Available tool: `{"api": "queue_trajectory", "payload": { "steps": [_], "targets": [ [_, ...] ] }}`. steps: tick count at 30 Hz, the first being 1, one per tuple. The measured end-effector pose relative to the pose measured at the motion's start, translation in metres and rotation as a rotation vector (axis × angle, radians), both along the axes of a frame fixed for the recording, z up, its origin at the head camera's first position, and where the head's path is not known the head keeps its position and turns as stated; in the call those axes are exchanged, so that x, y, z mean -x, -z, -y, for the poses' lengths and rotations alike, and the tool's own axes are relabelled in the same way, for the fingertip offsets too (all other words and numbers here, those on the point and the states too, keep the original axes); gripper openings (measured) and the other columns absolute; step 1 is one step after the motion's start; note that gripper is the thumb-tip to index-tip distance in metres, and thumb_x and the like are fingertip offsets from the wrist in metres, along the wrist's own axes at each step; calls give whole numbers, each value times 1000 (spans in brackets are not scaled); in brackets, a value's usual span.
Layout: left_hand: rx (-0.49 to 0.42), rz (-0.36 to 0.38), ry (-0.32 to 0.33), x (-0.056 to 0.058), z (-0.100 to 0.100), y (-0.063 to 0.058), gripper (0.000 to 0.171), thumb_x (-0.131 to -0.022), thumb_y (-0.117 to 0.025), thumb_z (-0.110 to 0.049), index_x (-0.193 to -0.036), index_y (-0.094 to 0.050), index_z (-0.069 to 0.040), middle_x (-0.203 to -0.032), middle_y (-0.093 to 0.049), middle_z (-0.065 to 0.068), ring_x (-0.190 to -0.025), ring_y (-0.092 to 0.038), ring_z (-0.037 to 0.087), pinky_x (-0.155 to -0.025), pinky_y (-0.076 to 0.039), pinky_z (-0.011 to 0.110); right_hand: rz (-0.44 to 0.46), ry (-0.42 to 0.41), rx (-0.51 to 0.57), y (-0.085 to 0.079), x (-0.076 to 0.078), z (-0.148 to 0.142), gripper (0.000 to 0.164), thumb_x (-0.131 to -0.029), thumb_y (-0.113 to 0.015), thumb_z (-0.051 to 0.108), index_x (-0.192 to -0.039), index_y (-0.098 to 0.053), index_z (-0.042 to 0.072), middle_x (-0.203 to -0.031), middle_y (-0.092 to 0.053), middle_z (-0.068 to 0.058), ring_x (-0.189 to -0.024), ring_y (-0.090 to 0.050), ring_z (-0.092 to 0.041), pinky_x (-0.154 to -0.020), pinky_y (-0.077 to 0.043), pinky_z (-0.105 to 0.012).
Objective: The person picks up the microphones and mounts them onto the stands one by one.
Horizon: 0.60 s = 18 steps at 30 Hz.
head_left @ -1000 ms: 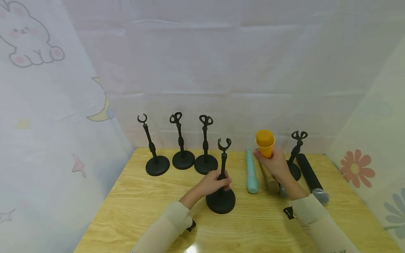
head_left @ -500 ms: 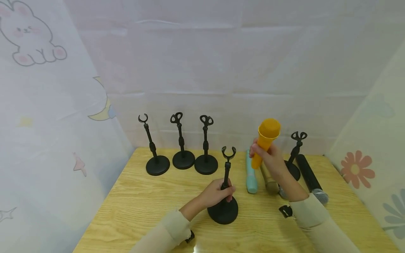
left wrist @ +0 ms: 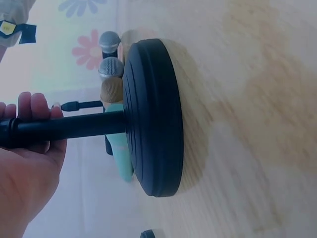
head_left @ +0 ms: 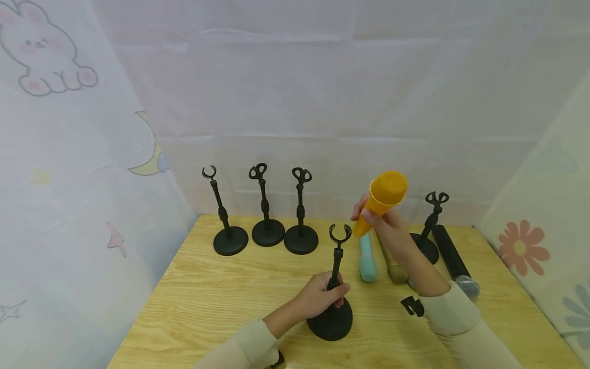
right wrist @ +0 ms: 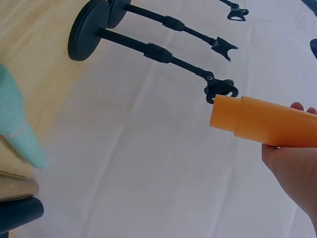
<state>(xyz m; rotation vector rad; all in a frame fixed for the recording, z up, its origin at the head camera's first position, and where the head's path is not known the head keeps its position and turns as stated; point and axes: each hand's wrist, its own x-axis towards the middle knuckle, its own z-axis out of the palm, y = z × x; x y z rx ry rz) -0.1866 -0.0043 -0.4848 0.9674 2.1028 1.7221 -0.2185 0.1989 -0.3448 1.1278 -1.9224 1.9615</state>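
Holding 1 yellow-orange microphone (head_left: 386,190) near 1 gripped black stand (head_left: 337,263).

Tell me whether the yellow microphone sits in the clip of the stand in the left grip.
No, in the head view the right grip holds the yellow microphone up beside the clip, not in it.

Orange microphone (head_left: 381,197), raised, tilted head-up, near black stand (head_left: 337,262), roughly upright, C-shaped clip (head_left: 340,241) atop

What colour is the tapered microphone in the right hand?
Yellow-orange microphone, clearest in the head view.
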Motion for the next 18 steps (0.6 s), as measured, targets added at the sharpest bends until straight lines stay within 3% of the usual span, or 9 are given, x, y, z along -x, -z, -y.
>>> {"api": "queue_trajectory", "payload": {
  "steps": [8, 12, 18],
  "targets": [
    [-10, 21, -43, -5, 0, 2, 26, -105, -58, -27, -89, -61, -7, -70, -65, 7, -64, -62, 5, -65, -54, 23, 13, -3, -50, -13, -11, 12, 29, -107, -54, 23, -111, -48, -5, -101, -55, -14, -96, -57, -17, -84, -49, -29],
    [-16, 29, -31, -9, 3, 1, 26, -105, -58, -25, -89, -60, -6, -70, -65, 9, -64, -62, 5, -66, -53, 23, 4, -16, -45, -17, -13, 18, 29, -105, -57, 24, -110, -49, -3, -101, -54, -15, -96, -57, -17, -83, -49, -26],
    [-31, 28, -5, -13, 3, 0, 24, -106, -57, -23, -90, -60, -5, -72, -65, 16, -64, -62, 4, -65, -55, 23, -19, -54, -36, -21, -14, 28, 34, -101, -65, 23, -106, -50, -6, -98, -57, -7, -88, -54, -18, -76, -50, -26]
  ]
}}
